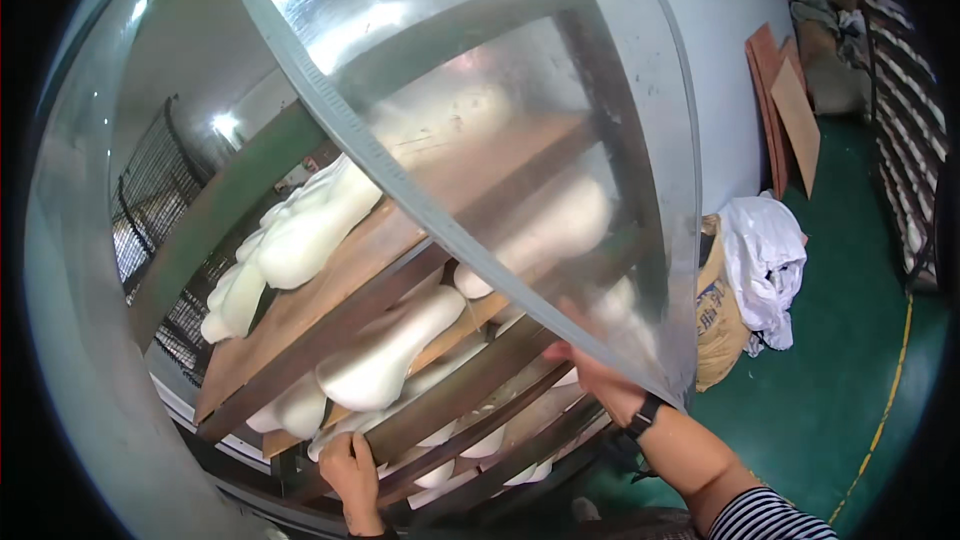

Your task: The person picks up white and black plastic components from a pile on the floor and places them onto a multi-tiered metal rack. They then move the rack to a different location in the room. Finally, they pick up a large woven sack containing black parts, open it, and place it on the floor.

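Head view: green floor with a yellow line at right; white sack near the pale wall. Tiered boards carry smooth white forms; on the upper board these lie toward the far edge, near edge bare. Clear sheet hangs across the right part. Dark board lies lower, between the hands. Left hand: fingers curled closed on its left corner, gripping. Right hand: arm extended, partly behind the sheet, near the board's right end; finger opening and hold cannot be told.

lamp glows upper left | glare on plastic sheet | bent edges
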`<move>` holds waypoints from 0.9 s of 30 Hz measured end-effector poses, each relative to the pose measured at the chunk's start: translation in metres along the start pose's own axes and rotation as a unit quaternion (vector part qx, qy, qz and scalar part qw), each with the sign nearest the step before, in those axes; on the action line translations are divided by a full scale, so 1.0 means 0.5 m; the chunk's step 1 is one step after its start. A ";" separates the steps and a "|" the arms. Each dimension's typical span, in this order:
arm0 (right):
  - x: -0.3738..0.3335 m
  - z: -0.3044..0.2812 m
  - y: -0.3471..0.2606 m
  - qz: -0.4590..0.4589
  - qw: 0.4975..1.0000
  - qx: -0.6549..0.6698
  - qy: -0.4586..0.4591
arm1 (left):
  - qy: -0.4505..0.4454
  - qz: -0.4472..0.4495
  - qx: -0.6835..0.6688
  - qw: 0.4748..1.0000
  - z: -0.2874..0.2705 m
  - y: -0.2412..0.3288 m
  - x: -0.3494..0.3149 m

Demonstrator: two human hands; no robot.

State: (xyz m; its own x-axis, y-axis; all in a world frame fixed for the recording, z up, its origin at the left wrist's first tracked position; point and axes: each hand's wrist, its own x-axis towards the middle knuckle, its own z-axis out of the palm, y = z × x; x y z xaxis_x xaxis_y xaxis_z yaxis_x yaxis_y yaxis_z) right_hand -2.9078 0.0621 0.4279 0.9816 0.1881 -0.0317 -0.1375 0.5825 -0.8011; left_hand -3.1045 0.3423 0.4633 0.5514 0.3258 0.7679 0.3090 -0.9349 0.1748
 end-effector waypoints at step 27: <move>-0.170 0.021 -0.142 -0.250 0.899 -0.313 -0.175 | 0.367 0.108 -0.288 0.878 -0.216 0.046 -0.046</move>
State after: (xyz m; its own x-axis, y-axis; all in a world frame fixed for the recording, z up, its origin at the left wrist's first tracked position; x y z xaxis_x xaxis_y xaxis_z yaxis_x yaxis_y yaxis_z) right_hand -2.9827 0.0134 0.4937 0.7833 0.3265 0.5290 0.5188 0.1254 -0.8456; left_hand -3.1936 0.2980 0.5161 -0.1633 0.1504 0.9750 -0.3003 -0.9490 0.0961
